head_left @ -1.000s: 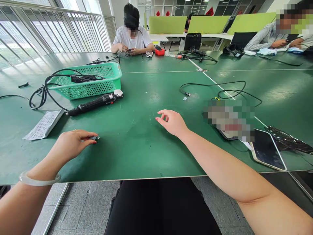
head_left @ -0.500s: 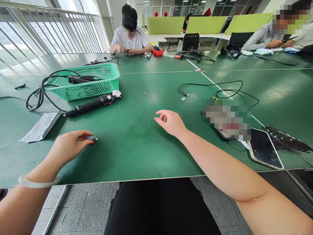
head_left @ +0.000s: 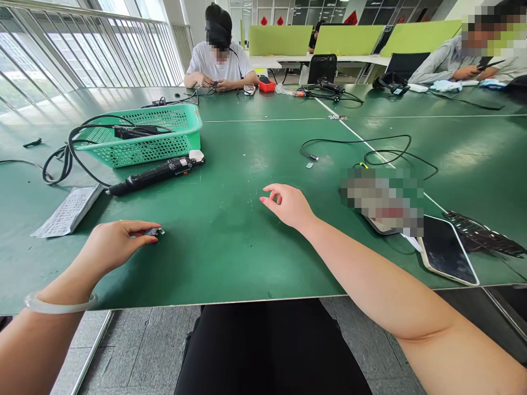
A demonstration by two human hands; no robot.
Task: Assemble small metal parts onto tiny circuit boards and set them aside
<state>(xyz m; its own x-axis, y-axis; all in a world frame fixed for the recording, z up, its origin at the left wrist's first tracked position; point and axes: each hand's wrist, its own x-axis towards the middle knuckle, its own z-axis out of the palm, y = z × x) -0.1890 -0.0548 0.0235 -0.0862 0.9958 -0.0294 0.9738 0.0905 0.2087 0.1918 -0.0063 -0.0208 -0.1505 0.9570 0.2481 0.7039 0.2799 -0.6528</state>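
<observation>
My left hand (head_left: 113,248), low over the green table (head_left: 230,263) at the left, pinches a small blue-grey piece with a shiny metal end (head_left: 155,231) between thumb and fingers. The fingers cover much of it, so its exact kind is unclear. Toward the middle, my right hand (head_left: 290,207) hovers at or just above the tabletop. Its fingers are loosely curved, thumb and forefinger apart, and nothing shows in them. Beyond the left hand lies a black electric screwdriver (head_left: 158,174). A folded sheet of printed paper (head_left: 68,214) rests to its left.
A green plastic basket (head_left: 152,151) with a cable and black device stands back left. On the right are a thin black cable (head_left: 354,141), a small pale chip-like piece (head_left: 309,165), a phone (head_left: 447,249) and crumpled black plastic (head_left: 486,233). A person (head_left: 220,66) sits opposite.
My left hand's forefinger has straightened over the small piece, covering more of it. My right hand stays in nearly the same place. The view has shifted slightly.
</observation>
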